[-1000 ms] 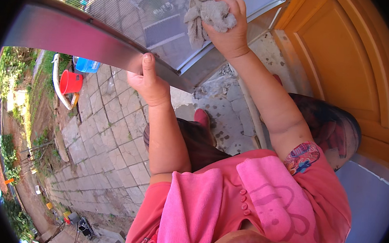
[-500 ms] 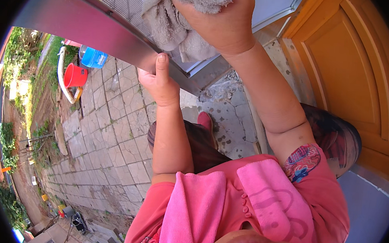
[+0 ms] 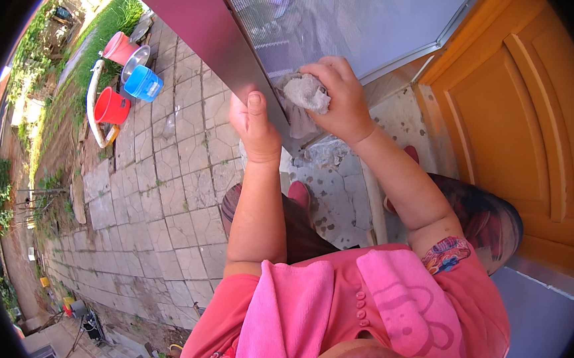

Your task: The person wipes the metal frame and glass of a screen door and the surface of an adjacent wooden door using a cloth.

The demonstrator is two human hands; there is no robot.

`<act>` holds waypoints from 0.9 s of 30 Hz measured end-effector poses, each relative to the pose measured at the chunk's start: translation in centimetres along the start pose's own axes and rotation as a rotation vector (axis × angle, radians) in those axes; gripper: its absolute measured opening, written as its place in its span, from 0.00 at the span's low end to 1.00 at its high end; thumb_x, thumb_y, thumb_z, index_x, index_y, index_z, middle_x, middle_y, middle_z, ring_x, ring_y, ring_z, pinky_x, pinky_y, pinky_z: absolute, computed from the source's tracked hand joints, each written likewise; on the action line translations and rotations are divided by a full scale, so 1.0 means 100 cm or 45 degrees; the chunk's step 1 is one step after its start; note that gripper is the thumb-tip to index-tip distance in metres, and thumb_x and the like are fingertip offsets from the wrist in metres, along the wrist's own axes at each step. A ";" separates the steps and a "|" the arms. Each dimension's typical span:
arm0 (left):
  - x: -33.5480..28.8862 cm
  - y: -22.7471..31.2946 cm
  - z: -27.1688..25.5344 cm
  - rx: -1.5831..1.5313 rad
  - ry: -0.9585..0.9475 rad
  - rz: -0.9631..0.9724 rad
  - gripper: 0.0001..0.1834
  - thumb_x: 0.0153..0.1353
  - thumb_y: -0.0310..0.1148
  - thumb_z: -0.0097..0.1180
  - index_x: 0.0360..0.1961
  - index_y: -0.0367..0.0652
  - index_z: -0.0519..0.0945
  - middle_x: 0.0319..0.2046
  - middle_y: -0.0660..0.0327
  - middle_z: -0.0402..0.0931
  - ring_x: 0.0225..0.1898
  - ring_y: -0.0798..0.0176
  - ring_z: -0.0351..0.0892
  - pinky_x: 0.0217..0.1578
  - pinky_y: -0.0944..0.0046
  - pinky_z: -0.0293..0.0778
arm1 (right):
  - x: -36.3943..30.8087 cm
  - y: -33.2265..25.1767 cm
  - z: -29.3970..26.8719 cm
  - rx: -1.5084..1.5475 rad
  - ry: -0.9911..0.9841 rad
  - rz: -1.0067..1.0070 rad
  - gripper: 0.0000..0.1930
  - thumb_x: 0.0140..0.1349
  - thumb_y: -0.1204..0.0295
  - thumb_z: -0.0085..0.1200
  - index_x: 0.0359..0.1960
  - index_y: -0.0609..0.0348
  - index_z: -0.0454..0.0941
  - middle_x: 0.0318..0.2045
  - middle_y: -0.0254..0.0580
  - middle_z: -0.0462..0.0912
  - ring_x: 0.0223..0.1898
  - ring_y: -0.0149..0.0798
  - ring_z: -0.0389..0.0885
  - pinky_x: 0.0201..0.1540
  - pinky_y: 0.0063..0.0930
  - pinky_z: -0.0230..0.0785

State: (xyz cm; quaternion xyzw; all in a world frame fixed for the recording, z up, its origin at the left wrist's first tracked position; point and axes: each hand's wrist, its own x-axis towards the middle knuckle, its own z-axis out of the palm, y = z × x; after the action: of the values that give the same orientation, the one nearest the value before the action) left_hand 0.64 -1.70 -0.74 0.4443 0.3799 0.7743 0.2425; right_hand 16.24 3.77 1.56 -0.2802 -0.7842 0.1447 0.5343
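Note:
A screen door with a shiny metal frame and a mesh-covered panel stands in front of me. My left hand is closed around the edge of that frame, thumb lying on its face and fingers partly hidden. In my right hand is a bunched grey cloth, held at the near end of the panel, close beside the frame's inner edge. Part of the cloth hangs below the fist. The two hands are a short way apart.
An orange wooden door stands on the right. To the left lies a paved yard with red buckets, a blue bucket and a metal basin. My feet are by a stained concrete step.
My right hand has come down toward me with the cloth, which now looks more bunched. My left hand remains on the frame, slightly lower and further right in view. More of the mesh panel shows.

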 end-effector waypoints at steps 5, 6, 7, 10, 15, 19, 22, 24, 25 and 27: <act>0.000 0.004 0.002 0.012 0.062 -0.058 0.33 0.73 0.61 0.48 0.55 0.36 0.75 0.46 0.63 0.76 0.46 0.67 0.72 0.49 0.66 0.68 | 0.094 -0.043 -0.026 0.100 0.372 -0.386 0.30 0.40 0.80 0.71 0.51 0.54 0.80 0.47 0.43 0.79 0.49 0.47 0.79 0.53 0.35 0.73; 0.000 0.005 0.001 0.018 0.093 -0.073 0.33 0.73 0.62 0.46 0.54 0.38 0.75 0.43 0.63 0.76 0.43 0.68 0.73 0.46 0.66 0.69 | 0.105 -0.048 -0.027 0.121 0.464 -0.472 0.31 0.40 0.80 0.72 0.52 0.54 0.80 0.47 0.42 0.79 0.50 0.46 0.79 0.53 0.34 0.73; -0.001 0.002 -0.005 0.037 0.076 -0.074 0.34 0.73 0.63 0.44 0.54 0.38 0.75 0.43 0.63 0.76 0.44 0.68 0.73 0.46 0.66 0.69 | 0.107 -0.051 -0.025 0.124 0.459 -0.472 0.32 0.39 0.80 0.72 0.52 0.54 0.79 0.47 0.42 0.79 0.50 0.47 0.78 0.54 0.34 0.73; 0.001 -0.006 -0.012 0.059 0.029 -0.049 0.37 0.73 0.65 0.42 0.53 0.36 0.75 0.44 0.63 0.76 0.45 0.67 0.72 0.47 0.66 0.68 | 0.097 -0.052 -0.023 0.034 0.368 -0.389 0.32 0.39 0.80 0.71 0.53 0.54 0.78 0.47 0.42 0.79 0.50 0.48 0.78 0.53 0.35 0.73; 0.005 0.009 0.009 0.071 0.038 0.052 0.39 0.72 0.68 0.42 0.47 0.35 0.77 0.39 0.63 0.74 0.42 0.68 0.69 0.45 0.66 0.66 | 0.011 -0.006 -0.007 -0.146 -0.142 -0.019 0.28 0.42 0.80 0.69 0.50 0.56 0.79 0.47 0.45 0.76 0.50 0.50 0.78 0.53 0.36 0.74; 0.002 0.017 0.010 0.170 0.077 0.055 0.39 0.72 0.69 0.42 0.42 0.36 0.78 0.34 0.65 0.72 0.38 0.69 0.67 0.41 0.66 0.66 | -0.006 -0.005 -0.016 -0.060 -0.191 0.059 0.28 0.42 0.81 0.69 0.50 0.56 0.80 0.47 0.46 0.76 0.50 0.50 0.79 0.53 0.35 0.74; 0.001 0.012 0.010 0.126 0.088 0.042 0.39 0.71 0.69 0.43 0.40 0.35 0.78 0.33 0.66 0.72 0.37 0.69 0.66 0.39 0.66 0.66 | 0.013 -0.033 -0.030 -0.009 -0.043 -0.124 0.29 0.40 0.81 0.71 0.49 0.56 0.80 0.48 0.47 0.77 0.50 0.47 0.80 0.52 0.34 0.74; 0.002 0.009 0.007 0.136 0.085 0.070 0.40 0.72 0.69 0.41 0.40 0.35 0.78 0.32 0.64 0.71 0.36 0.67 0.66 0.39 0.65 0.66 | 0.027 -0.061 -0.033 0.014 0.043 -0.262 0.29 0.40 0.81 0.71 0.50 0.56 0.80 0.48 0.48 0.78 0.50 0.48 0.80 0.52 0.34 0.74; 0.003 0.008 0.005 0.146 0.085 0.087 0.40 0.72 0.69 0.40 0.39 0.35 0.78 0.32 0.62 0.71 0.36 0.67 0.67 0.39 0.65 0.66 | 0.034 -0.072 -0.032 0.032 0.088 -0.333 0.29 0.40 0.81 0.71 0.50 0.56 0.80 0.48 0.49 0.78 0.49 0.48 0.80 0.52 0.34 0.74; 0.003 0.007 0.009 0.112 0.116 0.053 0.42 0.73 0.69 0.35 0.39 0.34 0.77 0.31 0.59 0.71 0.35 0.63 0.68 0.40 0.63 0.67 | 0.046 -0.083 -0.027 -0.010 0.087 -0.434 0.30 0.40 0.77 0.74 0.51 0.54 0.80 0.48 0.49 0.78 0.48 0.49 0.80 0.49 0.34 0.75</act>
State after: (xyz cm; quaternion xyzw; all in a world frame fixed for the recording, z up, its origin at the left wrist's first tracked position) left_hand 1.28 -1.60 0.29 0.4266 0.4149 0.7811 0.1890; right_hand 15.11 -0.32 10.48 -0.1501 -0.8023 0.0392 0.5764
